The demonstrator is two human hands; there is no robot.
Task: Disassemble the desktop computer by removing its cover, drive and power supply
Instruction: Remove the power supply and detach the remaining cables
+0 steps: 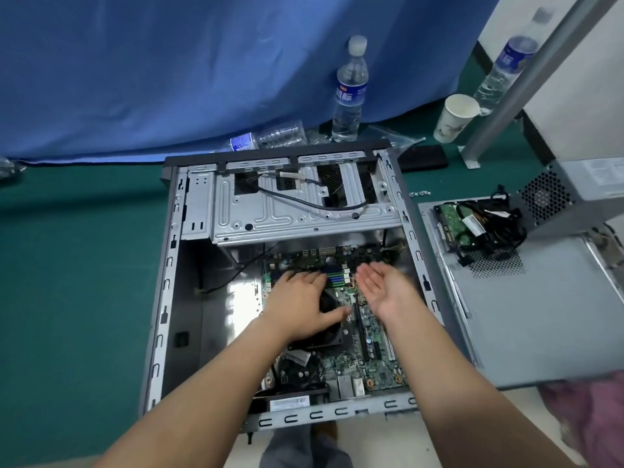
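Note:
The open computer case (169, 251) lies flat on the green table, its motherboard (368, 363) and metal drive cage (304, 214) exposed. My left hand (304, 298) rests palm down over the fan near the blue memory sticks (337, 276), fingers spread, holding nothing. My right hand (385, 288) hovers beside it over the board, palm turned inward, fingers apart and empty. To the right lies the grey cover panel (526, 325). On it sit a hard drive (456, 224) and the power supply (574, 194) with its black cable bundle (496, 228).
A blue curtain (169, 79) hangs behind the table. An upright water bottle (349, 89), a lying bottle (270, 138), a paper cup (456, 118) and a black object (423, 158) stand behind the case. Loose screws (420, 193) lie nearby. A metal post (526, 76) rises at right.

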